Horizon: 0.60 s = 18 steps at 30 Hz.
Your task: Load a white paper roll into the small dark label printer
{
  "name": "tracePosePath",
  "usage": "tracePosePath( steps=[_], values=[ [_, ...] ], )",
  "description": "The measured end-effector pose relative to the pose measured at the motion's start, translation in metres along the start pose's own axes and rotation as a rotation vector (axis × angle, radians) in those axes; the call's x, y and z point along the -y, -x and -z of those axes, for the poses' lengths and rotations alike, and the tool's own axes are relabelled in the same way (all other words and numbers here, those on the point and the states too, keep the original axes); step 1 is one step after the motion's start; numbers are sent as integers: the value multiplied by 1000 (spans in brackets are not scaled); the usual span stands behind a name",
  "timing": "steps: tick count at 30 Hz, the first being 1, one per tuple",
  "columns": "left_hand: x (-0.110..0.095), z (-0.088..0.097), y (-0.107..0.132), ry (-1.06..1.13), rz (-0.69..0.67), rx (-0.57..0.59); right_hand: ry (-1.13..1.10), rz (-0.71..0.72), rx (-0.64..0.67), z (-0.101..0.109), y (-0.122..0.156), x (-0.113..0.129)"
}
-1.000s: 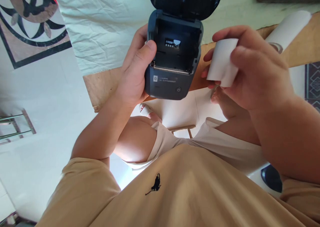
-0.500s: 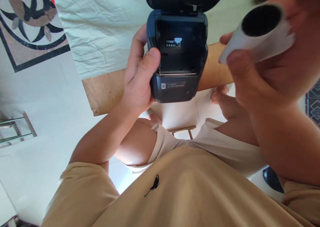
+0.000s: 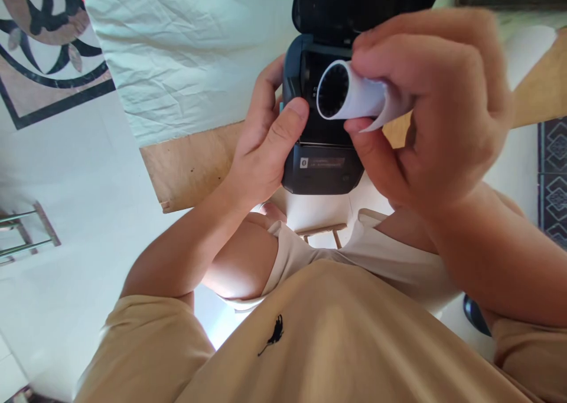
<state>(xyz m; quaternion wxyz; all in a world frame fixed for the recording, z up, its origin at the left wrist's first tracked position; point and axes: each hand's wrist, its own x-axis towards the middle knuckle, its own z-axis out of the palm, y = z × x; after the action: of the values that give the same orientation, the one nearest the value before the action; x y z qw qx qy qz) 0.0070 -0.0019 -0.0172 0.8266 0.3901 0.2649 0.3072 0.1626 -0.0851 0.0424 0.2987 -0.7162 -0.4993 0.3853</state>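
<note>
My left hand grips the left side of a small dark label printer, thumb on its front edge, holding it above the table edge. The printer's lid stands open, tilted back. My right hand pinches a white paper roll with a dark hollow core, held just in front of the printer's open compartment. A loose end of the paper curls down from the roll. The hand and roll hide most of the compartment.
A wooden table with a wrinkled white cloth lies under the printer. Another white roll lies at the right on the table. My knees and beige shirt fill the lower view. A metal frame stands on the floor at left.
My right hand has brought the paper roll from the upper right leftward, down in front of the printer's open compartment. The printer has shifted slightly right in my left hand.
</note>
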Motion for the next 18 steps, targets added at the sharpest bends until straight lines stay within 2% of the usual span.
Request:
tracePosePath(
  steps=[2, 4, 6, 8, 12, 15, 18],
  values=[
    [-6, 1, 5, -5, -48, 61, 276, 319, -143, 1, -3, 3],
    [-10, 3, 10, -29, -66, 107, 503, 532, -235, 0, -4, 3],
    [-8, 6, 11, -37, -90, 127, 594, 550, -241, -1, -4, 2],
    [-2, 10, 9, -24, -144, 165, 631, 480, -233, -3, -4, 2],
    [2, 10, 7, 4, -128, 129, 516, 368, -237, -4, -5, 4],
    [-6, 5, 9, -15, -48, 90, 404, 459, -237, 0, -6, 2],
    [-12, 2, 12, -26, -58, 69, 372, 620, -230, 2, -5, -1]
  ],
)
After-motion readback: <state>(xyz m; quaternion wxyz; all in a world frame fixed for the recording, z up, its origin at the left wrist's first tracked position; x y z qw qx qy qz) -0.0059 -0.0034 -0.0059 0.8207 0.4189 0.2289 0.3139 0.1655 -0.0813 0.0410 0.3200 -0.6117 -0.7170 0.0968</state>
